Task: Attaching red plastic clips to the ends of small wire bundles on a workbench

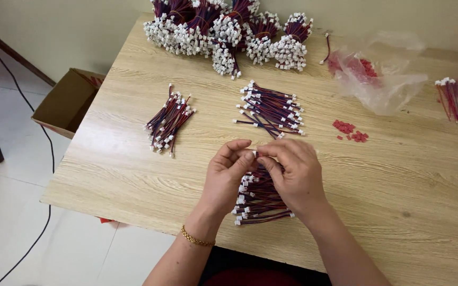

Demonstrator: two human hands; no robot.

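Centrally, hands (pixel 263 169) pinch connector (pixel 254 154) (white); clear bag (pixel 393 85) beyond

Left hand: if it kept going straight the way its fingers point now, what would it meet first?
The left hand points up and right, fingertips meeting the right hand around a small white connector. Past that, probably the loose wire pile, though depth is unclear.

Bright, even light, soft shadows, sharp focus, slight wide-angle bending at edges.

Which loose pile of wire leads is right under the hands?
The pile of wire leads at the near table edge, beneath both hands; the other two loose piles lie farther back.
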